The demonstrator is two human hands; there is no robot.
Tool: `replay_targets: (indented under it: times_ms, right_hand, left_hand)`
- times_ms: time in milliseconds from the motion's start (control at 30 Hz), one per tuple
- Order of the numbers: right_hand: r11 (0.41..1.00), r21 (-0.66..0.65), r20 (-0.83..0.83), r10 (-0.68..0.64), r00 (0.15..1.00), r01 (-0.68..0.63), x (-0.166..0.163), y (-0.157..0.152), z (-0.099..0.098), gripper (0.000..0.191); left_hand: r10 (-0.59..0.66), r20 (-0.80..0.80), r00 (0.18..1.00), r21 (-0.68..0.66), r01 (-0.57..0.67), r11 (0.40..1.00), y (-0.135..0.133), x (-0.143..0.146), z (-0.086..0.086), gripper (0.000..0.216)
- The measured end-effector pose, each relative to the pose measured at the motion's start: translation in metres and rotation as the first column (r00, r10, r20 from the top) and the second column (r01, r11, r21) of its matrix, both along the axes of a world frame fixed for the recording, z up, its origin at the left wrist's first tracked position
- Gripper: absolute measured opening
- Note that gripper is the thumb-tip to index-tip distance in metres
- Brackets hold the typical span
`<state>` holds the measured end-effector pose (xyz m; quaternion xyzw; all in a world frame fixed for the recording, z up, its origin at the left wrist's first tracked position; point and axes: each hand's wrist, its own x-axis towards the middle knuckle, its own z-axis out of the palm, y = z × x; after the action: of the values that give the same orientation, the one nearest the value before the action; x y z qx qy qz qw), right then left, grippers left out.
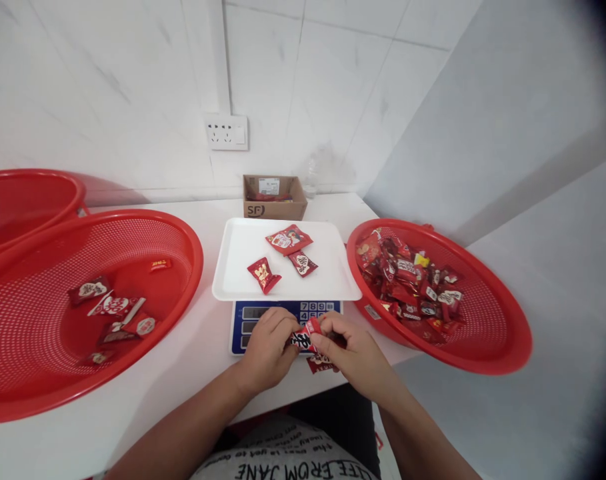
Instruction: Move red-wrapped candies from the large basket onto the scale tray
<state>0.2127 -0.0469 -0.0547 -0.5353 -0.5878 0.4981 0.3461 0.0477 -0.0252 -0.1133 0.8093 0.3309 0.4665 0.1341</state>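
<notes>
My left hand and my right hand meet just in front of a blue scale, both pinching one small red snack packet between their fingertips. A second red packet shows under my right hand. The scale carries a white tray with three red packets: a large one, a small one and another. The scale's display and keypad are partly hidden by my hands.
A red mesh basket at the right holds a pile of red packets. A larger red basket at the left holds several packets, with another red basket behind it. A cardboard box stands against the tiled wall under a socket.
</notes>
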Motion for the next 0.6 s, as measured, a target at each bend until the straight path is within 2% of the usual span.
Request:
replay_targets:
  times_ms: [167, 367, 500, 600]
  right_hand:
    - [0.998, 0.067, 0.047, -0.006, 0.999, 0.002, 0.0031, 0.0008, 0.0000, 0.024]
    - [0.996, 0.085, 0.058, 0.005, 0.998, -0.010, 0.0020, -0.0004, -0.0043, 0.026]
    - [0.995, 0.096, 0.045, -0.003, 0.999, -0.001, 0.0010, -0.0008, -0.0043, 0.025]
    - [0.986, 0.165, 0.049, -0.021, 0.999, 0.012, 0.0030, -0.0003, -0.0022, 0.025]
  left_hand:
    - [0.034, 0.044, 0.998, -0.005, -0.033, 0.999, 0.0002, -0.0016, 0.0023, 0.033]
    - [-0.013, 0.078, 0.997, 0.042, 0.009, 0.999, 0.0007, -0.0038, 0.0039, 0.025]
    - [0.002, 0.093, 0.996, 0.017, -0.004, 1.000, -0.0003, -0.0032, 0.0029, 0.028]
    - [0.040, 0.108, 0.993, -0.030, -0.037, 0.999, -0.0005, -0.0036, 0.0032, 0.036]
